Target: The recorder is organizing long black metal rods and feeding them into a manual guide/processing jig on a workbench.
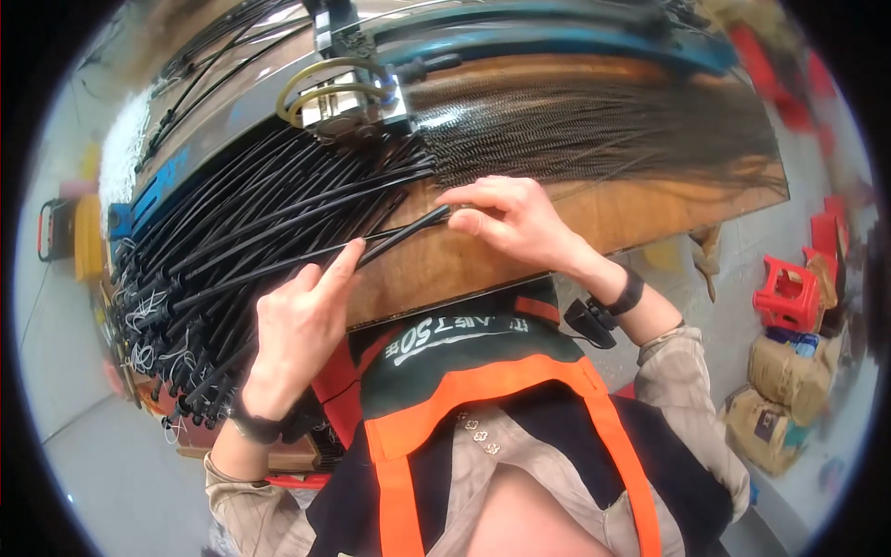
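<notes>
A thick bundle of black sheathed cables [260, 223] lies fanned across a brown wooden workbench [640, 209]. My left hand [302, 320] pinches one black cable sheath [399, 234] between thumb and forefinger near its middle. My right hand [510, 218] grips the same cable's end between its fingertips, just right of the bundle. Beyond it, thin dark wires [594, 125] spread over the bench top. A metal fixture with yellowish hoses [339, 93] stands behind the cables.
A blue machine frame [557, 37] runs along the bench's back. Red plastic stools [789, 292] and brown sacks [780, 371] stand on the floor at right. The cables' left ends [148, 325] show thin white wire tips over the bench edge. Grey floor lies at left.
</notes>
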Available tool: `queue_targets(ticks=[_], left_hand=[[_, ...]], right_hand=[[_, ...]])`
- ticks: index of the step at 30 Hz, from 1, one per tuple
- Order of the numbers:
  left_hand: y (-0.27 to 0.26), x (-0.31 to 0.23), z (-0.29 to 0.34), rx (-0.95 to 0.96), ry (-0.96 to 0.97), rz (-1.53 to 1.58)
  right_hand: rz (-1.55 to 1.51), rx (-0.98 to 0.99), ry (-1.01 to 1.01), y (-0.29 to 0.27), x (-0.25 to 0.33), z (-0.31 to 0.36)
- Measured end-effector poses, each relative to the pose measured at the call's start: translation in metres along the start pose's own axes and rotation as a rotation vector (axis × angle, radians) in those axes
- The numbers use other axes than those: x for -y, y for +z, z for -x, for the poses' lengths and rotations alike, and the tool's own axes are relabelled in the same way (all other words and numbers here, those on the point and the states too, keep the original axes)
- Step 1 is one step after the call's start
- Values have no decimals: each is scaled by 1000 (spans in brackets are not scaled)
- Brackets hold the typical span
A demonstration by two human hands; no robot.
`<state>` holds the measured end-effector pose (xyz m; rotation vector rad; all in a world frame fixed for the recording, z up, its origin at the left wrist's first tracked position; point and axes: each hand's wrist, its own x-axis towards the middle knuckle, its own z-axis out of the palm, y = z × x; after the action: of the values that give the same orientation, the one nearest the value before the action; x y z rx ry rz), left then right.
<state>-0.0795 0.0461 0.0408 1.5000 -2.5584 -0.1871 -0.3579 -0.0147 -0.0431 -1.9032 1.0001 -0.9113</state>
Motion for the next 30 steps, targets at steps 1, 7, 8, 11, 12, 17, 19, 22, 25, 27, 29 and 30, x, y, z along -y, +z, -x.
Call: queue_targets(ticks=[1,7,8,11,12,17,19,22,25,27,29,30], left_hand=[[2,1,1,-17,9,1],[-2,-5,-2,-12,50,46],[-5,-6,-1,28,36,68],[-4,-10,-16,81,108,149],[-4,-9,-15,112,70,232],[-20,-20,-43,251,-24,431],[-23,-27,-58,272,-67,473],[-28,-31,-70,271,-63,462],[-29,-28,-74,253,-49,413],[-26,-20,-73,225,45,308],[-25,-19,-84,206,104,254],[-26,-20,-93,171,158,184]], right_hand=[[12,-66,-92,4,-5,1],[18,-96,-196,0,-2,10],[47,-86,-252,1,-4,11],[192,-125,-356,-10,-9,16],[251,-138,-427,-10,-10,16],[153,-481,-525,-4,-19,9],[34,-603,-419,-7,-16,10],[79,-610,-397,-10,-15,9],[263,-578,-485,-31,-8,3],[587,-492,-660,-47,1,0],[579,-467,-647,-54,-6,-9],[561,-434,-636,-57,-10,-15]])
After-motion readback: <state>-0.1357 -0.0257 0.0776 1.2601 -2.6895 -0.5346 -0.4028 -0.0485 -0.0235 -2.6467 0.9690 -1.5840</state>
